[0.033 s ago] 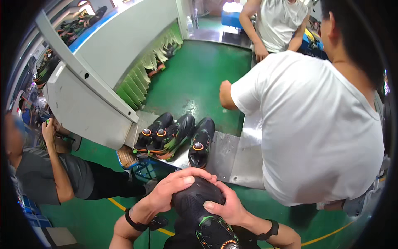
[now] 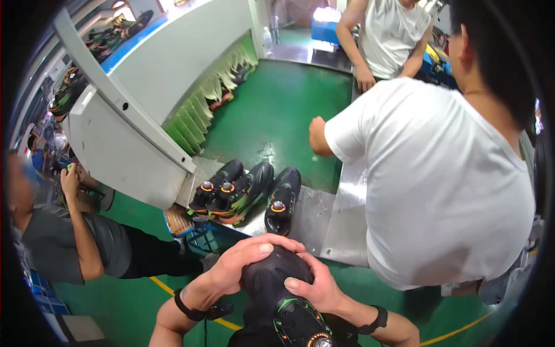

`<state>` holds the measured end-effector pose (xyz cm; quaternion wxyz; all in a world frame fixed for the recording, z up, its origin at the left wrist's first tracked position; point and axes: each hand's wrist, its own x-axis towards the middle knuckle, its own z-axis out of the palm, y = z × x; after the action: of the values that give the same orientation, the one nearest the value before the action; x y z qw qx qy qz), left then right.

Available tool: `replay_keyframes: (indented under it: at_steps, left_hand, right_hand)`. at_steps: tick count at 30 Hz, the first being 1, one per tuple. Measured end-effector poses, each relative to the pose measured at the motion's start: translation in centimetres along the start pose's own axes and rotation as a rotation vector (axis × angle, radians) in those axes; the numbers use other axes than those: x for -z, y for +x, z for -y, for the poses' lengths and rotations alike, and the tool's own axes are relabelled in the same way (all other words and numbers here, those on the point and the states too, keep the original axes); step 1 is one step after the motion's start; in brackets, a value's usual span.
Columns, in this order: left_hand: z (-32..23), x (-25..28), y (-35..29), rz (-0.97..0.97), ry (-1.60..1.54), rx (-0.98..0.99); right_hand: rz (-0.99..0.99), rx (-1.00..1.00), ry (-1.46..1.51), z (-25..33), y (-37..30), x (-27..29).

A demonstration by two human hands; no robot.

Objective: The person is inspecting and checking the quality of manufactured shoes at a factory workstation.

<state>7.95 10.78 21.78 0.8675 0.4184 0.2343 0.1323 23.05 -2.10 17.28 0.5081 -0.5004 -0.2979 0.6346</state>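
I have the left hand (image 2: 240, 263) curved around the toe of a black sneaker (image 2: 269, 283) and the right hand (image 2: 319, 287) gripping its other side, thumb on the upper. The sneaker is low and central, toe pointing away from the body. I judge that even pressure from both hands, thumbs flat, would best avoid denting or twisting it. Beyond, three similar shoes (image 2: 283, 191) rest on a metal ledge (image 2: 315, 211); a co-worker (image 2: 445, 179) in white is at right.
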Motion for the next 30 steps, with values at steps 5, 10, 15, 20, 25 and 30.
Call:
replay_keyframes:
  at_steps: [5, 10, 15, 20, 25, 30]
  left_hand:
    - [-0.8, 0.4, -0.9, -0.02, 0.032, -0.063]
    - [1.4, 1.5, 1.5, -0.111, 0.062, -0.049]
    - [5.6, 3.2, 3.0, -0.285, 0.267, -0.065]
    - [12.6, 4.7, 2.0, -0.006, 0.257, 0.279]
    - [16.3, 7.5, 8.0, -0.213, 0.824, 0.07]
    - [14.7, 9.3, 5.6, -0.088, 0.476, 0.075]
  right_hand:
    - [-0.037, 0.055, -0.157, 1.0, 0.2, -1.0]
    - [-0.113, 0.015, 0.033, -2.7, 1.0, 0.3]
    - [-0.504, -0.086, 0.003, -5.6, 4.0, 5.6]
    - [-0.825, -0.083, 0.005, -9.9, 10.2, 11.3]
    - [-0.931, -0.062, -0.215, -12.6, 16.8, 13.0]
    - [-1.02, 0.064, -0.705, -8.1, 10.1, 6.4]
